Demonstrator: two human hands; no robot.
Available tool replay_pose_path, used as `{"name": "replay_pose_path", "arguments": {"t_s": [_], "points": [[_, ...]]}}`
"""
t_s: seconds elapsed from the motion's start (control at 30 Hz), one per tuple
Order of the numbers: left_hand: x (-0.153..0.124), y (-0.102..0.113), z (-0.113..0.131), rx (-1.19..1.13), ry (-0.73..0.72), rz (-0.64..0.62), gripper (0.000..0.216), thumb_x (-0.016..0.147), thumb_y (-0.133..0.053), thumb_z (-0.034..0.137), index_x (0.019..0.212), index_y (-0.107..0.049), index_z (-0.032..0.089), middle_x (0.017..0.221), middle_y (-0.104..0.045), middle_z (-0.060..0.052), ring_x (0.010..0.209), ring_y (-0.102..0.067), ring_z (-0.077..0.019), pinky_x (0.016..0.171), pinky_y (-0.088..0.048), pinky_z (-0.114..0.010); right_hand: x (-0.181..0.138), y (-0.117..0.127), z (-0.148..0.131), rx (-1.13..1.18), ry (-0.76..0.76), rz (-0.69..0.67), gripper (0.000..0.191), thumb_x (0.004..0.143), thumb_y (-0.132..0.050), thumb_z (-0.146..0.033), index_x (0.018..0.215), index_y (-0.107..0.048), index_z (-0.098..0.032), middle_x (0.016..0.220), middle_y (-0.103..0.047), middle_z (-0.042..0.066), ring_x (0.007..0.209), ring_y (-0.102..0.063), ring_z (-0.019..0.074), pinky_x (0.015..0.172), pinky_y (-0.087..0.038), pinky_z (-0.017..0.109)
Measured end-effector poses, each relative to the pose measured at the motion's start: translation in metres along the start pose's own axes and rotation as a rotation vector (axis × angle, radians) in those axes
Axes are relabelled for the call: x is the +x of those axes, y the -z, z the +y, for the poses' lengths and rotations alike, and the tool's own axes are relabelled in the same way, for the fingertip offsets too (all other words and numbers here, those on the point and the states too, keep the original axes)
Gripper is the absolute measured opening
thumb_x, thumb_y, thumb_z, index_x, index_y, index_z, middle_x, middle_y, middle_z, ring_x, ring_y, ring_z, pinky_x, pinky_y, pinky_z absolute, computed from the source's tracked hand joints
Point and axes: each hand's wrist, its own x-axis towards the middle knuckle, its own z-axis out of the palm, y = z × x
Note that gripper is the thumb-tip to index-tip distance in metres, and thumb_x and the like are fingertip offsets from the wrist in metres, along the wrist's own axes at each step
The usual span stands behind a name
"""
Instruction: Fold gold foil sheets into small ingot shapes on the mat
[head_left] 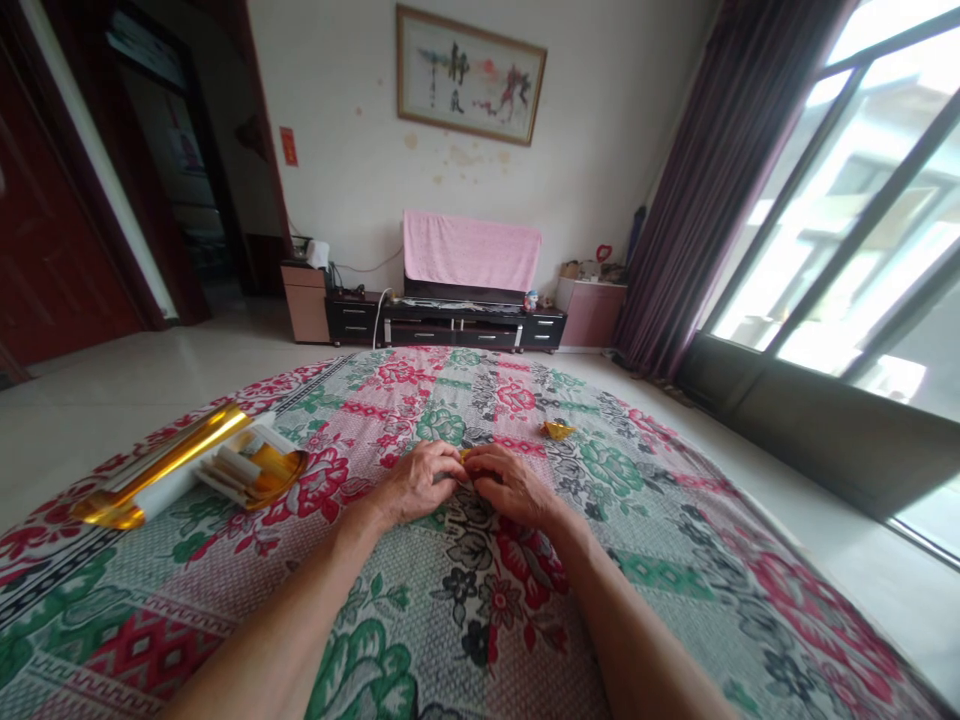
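My left hand (418, 482) and my right hand (508, 484) meet over the flowered cloth (465, 600), fingers curled and pinched together on a small piece of gold paper (466, 457), of which only a sliver shows between the fingertips. A folded gold paper piece (558, 430) lies on the cloth a little beyond my right hand. To the left lies a stack of gold foil sheets (176, 462) with white paper rolls (229, 470) on it.
The cloth covers a wide surface in a living room. A low dark TV cabinet (465, 325) with a pink towel (471, 250) over the screen stands against the far wall. Large windows (862, 230) with dark curtains run along the right. A doorway opens at the left.
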Motion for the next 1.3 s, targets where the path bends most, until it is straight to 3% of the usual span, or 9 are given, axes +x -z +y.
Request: {"name": "replay_pose_path", "arguments": {"t_s": [0.3,0.67,1.3], "points": [[0.002,-0.001,-0.003,-0.059,0.037,-0.018,0.013,0.074,-0.057,0.021,0.078,-0.069,0.024,0.095,-0.063,-0.001,0.091,-0.056,-0.0146,0.086,-0.041,-0.031,-0.001,-0.01,0.011,-0.017,0.037,0.089,0.028,0.073,-0.047,-0.005,0.09,-0.066,-0.019,0.097,-0.063,0.005,0.093,-0.056,0.0138,0.085,-0.044,0.029],[0.006,-0.014,-0.005,-0.005,0.104,0.093,0.011,0.07,-0.057,0.017,0.072,-0.067,0.02,0.089,-0.064,-0.003,0.085,-0.058,-0.0149,0.082,-0.044,-0.029,0.0,-0.009,0.014,-0.02,0.06,0.081,0.028,0.07,-0.049,-0.005,0.088,-0.066,-0.017,0.095,-0.064,0.004,0.091,-0.056,0.0132,0.084,-0.044,0.027],[0.01,-0.019,0.001,0.059,0.199,0.099,0.011,0.066,-0.055,0.013,0.065,-0.065,0.019,0.084,-0.063,-0.003,0.078,-0.057,-0.0153,0.077,-0.044,-0.028,0.0,-0.009,0.015,-0.006,0.061,0.086,0.029,0.066,-0.05,-0.004,0.085,-0.067,-0.018,0.094,-0.064,0.004,0.088,-0.057,0.0146,0.08,-0.045,0.028]]}}
